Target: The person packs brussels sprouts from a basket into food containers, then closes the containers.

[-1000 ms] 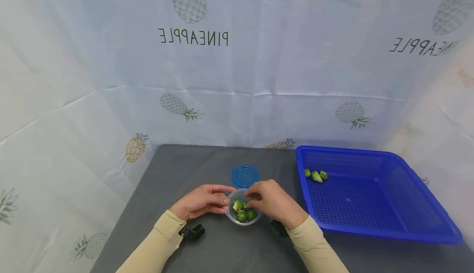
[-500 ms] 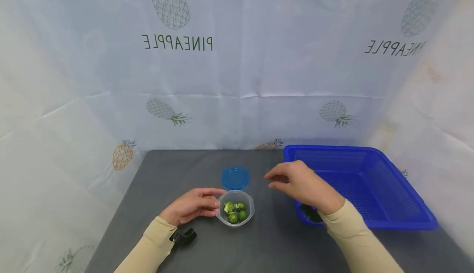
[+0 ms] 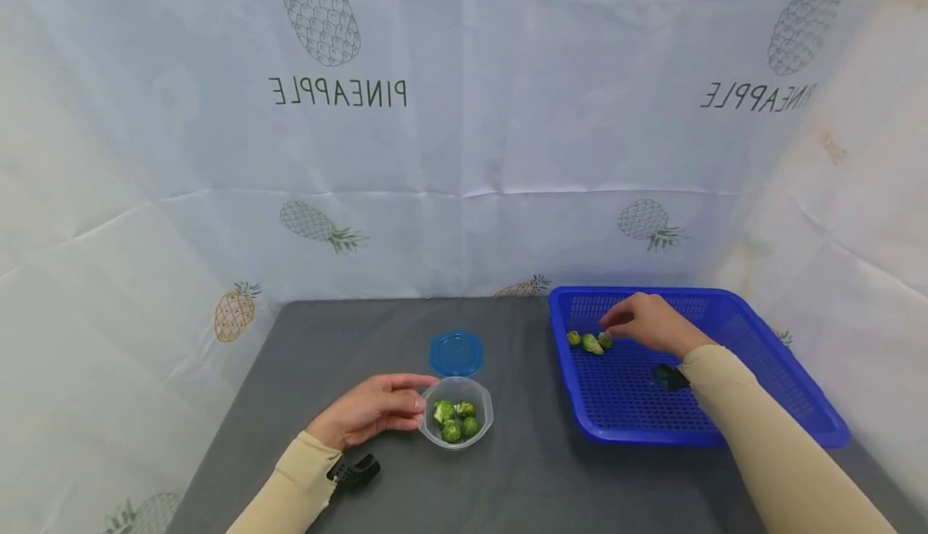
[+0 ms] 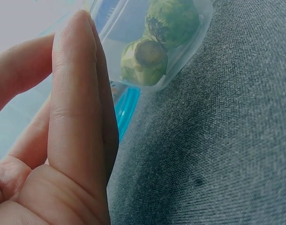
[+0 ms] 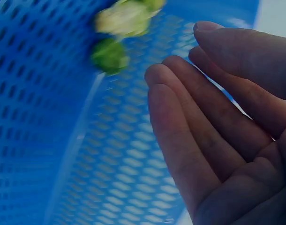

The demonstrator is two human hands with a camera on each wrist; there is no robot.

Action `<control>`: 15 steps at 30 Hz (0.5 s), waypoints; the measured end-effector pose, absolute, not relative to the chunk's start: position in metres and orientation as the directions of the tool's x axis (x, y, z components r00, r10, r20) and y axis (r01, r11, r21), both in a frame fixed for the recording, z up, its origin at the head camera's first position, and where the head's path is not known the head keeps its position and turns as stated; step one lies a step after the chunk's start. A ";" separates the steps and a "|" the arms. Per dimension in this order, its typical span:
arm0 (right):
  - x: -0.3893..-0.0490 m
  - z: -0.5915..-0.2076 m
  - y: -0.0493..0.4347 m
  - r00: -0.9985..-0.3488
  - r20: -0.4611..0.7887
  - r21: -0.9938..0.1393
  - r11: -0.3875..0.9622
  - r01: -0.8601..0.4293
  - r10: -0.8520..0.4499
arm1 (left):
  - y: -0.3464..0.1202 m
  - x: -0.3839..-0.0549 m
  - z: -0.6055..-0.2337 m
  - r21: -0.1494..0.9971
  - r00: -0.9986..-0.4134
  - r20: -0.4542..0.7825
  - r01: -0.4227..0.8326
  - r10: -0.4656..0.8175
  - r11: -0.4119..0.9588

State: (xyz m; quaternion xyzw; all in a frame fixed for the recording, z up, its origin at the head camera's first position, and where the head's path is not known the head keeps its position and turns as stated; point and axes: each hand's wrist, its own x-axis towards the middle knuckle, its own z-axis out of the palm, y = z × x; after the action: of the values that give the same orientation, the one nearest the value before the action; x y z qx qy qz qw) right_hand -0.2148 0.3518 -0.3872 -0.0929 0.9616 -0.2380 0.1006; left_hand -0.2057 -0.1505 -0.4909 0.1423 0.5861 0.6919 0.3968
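The left hand point(image 3: 373, 407), fingers loosely extended, touches the clear plastic container point(image 3: 484, 407) at its 9 o'clock side; inside lie four Brussels sprouts point(image 3: 451, 431). The blue lid point(image 3: 457, 353) lies at its 12 o'clock. The right hand point(image 3: 647, 323), thumb parted from relaxed fingers, grasps nothing near three Brussels sprouts point(image 3: 590, 344) toward the blue basket's point(image 3: 616, 393) 10 o'clock.

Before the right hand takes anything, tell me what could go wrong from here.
The three sprouts lie close together in the blue basket, so the right hand, just beside them, might roll one away instead of grasping it.

The left hand is at only one side of the clear bowl; a sideways push could slide it.

The blue lid is off, so the bowl's sprouts could spill if it tipped.
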 end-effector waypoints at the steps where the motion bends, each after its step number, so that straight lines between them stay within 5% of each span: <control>1: -0.218 -0.391 0.355 -0.962 -0.157 -0.476 0.871 -0.124 -0.223 | -0.151 -0.206 -0.491 0.923 -0.644 -0.267 -0.384 0.717 -0.001; 15: -0.239 -0.418 0.372 -0.953 -0.222 -0.505 0.860 -0.071 -0.208 | -0.153 -0.204 -0.492 0.921 -0.628 -0.255 -0.390 0.735 -0.014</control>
State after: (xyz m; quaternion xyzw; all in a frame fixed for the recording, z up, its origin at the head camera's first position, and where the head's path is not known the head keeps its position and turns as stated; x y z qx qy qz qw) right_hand -0.2389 0.3725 -0.4185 -0.0730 0.9549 -0.2539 0.1356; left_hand -0.2041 -0.1526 -0.4915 0.1501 0.5741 0.6961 0.4042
